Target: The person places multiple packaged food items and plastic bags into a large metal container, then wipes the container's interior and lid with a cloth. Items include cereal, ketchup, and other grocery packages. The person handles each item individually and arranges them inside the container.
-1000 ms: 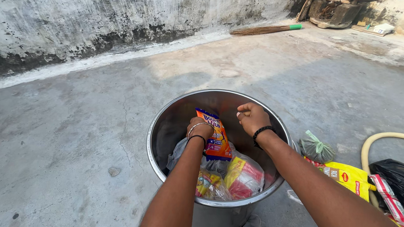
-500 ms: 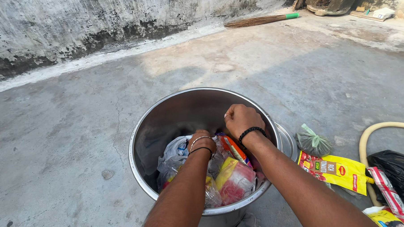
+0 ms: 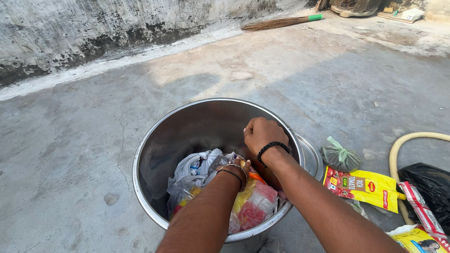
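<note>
A large steel pot (image 3: 164,139) stands on the concrete floor, partly filled with plastic wrappers and bags (image 3: 203,173). My left hand (image 3: 241,168) reaches down into the pile; only its wrist with thin bangles shows, the fingers buried among the wrappers. My right hand (image 3: 262,134), with a black wristband, is closed in a fist inside the pot near its right wall, pressing down on an orange packet (image 3: 257,176) whose edge shows under the wrists.
A knotted green bag (image 3: 339,156), a yellow packet (image 3: 365,186), a black bag (image 3: 432,191), more packets (image 3: 425,238) and a yellow hose (image 3: 409,143) lie right of the pot. A broom (image 3: 281,22) rests by the far wall.
The orange packet, held upright above the pile a second ago, has been pushed down into the pot. Both hands have sunk lower and the view has moved closer.
</note>
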